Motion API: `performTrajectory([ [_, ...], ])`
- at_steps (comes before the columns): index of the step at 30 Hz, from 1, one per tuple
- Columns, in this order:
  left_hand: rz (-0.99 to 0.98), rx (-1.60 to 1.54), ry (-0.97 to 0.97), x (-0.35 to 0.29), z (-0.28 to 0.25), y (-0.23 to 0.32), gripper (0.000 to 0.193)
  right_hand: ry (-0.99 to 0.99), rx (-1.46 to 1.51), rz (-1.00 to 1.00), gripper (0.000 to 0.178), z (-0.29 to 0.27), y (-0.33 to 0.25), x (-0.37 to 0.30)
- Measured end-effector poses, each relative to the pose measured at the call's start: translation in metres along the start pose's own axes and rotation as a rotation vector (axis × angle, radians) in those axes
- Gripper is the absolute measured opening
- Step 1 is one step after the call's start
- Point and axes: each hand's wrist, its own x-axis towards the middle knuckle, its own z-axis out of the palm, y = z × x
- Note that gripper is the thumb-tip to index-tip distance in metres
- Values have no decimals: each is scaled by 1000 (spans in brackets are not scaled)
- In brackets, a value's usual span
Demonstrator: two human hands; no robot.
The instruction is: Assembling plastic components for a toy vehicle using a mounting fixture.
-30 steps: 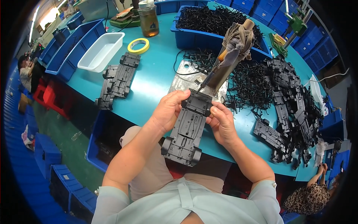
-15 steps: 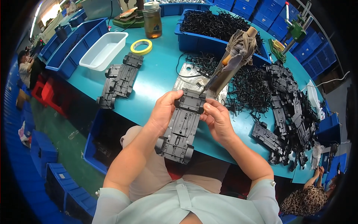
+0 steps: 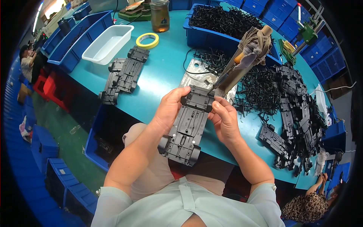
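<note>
A black toy car chassis [image 3: 188, 123] with wheels at its corners is held tilted over the table's front edge, its underside facing me. My left hand [image 3: 169, 109] grips its far left side, thumb along the edge. My right hand [image 3: 225, 118] pinches the far right side near a wheel. A thin dark rod tip, like a soldering iron's [image 3: 222, 78], slants down to the chassis's far right corner; I cannot tell whether it touches. The rod is fixed to a post wrapped in grey cloth [image 3: 255, 42]. Below it lies a silvery metal plate [image 3: 195, 72].
Two chassis [image 3: 126, 75] lie left of my hands, near yellow tape [image 3: 147, 40] and a white tray [image 3: 107, 44]. Small black parts fill a blue bin [image 3: 227, 24] and lie heaped [image 3: 257, 89] beside the post. More chassis [image 3: 298, 117] pile up on the right. Other people sit nearby.
The view has shifted slightly, moving the table's things right and up in the picture. The chassis has edged forward under the rod tip. Both hands keep their grip.
</note>
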Motion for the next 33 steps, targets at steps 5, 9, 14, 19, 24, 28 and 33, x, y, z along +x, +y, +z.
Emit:
performTrajectory([
  [5,-26,72,-11,3,-3,-2,40,-4,-15,2,39,0,1,1],
  [9,-47,30,-31,4,-5,-3,40,-2,-27,-11,32,-1,0,2],
  [14,-15,29,-43,5,-7,-5,41,-9,-20,-20,26,1,-1,2],
  [19,21,-46,-72,10,-11,-8,35,4,-6,-16,28,0,1,3],
  [24,58,-18,-49,8,-8,-5,35,26,6,-14,32,2,0,3],
  [28,65,-22,-49,6,-2,-2,34,41,26,-7,34,-4,3,4],
  [33,114,13,-20,3,4,-1,32,50,74,-10,32,-7,6,7],
])
